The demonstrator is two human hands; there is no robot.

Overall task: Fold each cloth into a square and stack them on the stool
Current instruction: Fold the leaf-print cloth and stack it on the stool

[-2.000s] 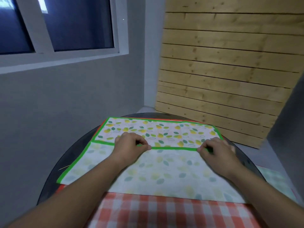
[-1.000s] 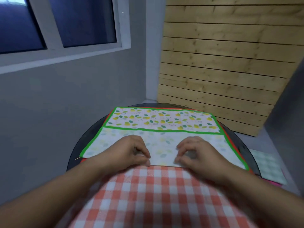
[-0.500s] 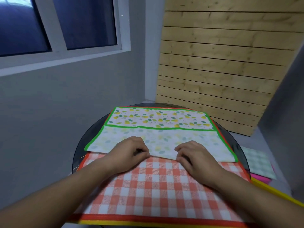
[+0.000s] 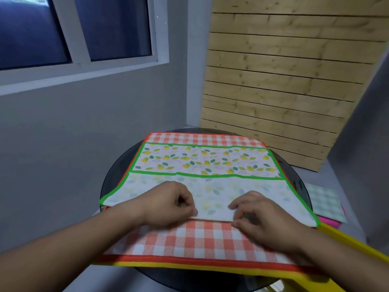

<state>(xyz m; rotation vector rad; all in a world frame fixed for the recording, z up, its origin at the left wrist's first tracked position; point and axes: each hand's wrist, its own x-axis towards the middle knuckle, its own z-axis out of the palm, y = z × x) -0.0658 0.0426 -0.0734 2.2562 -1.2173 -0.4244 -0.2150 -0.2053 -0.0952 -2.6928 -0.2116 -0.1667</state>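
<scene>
From the head camera, the leaf-print cloth (image 4: 210,163) with the green border lies spread on top of a red-checked cloth (image 4: 195,237), part-folded: its far strip shows the bright printed face, and the paler reverse lies just beyond both hands. The left hand (image 4: 168,204) is curled narrow, thumb and fingertips pinched on the near fold edge of the leaf-print cloth. The right hand (image 4: 263,218) sits just beside it, to its right, fingers bent down onto the same edge; whether it truly pinches the cloth or only presses it flat I cannot tell, as the knuckles hide the tips.

The cloth looks thin, light and limp, so it should crease easily and lift with two pinches. It will likely also drag on or slide over the checked layer beneath. The sensible hold is that near edge, hands moved apart toward the corners so the edge stays straight when carried over to the green seam ahead of the fingers.

Under both cloths is a round dark glass table (image 4: 117,171), its rim showing left of the left hand; it looks smooth, so the whole pile could shift. A yellow-edged layer (image 4: 210,267) pokes out below the wrists. To the right of the right hand, lower down, lie a pale green checked cloth (image 4: 324,202) and something pink (image 4: 328,223). Ahead stand a grey wall, a dark window (image 4: 73,28) and a wooden slat panel (image 4: 284,81). No stool is in sight.
</scene>
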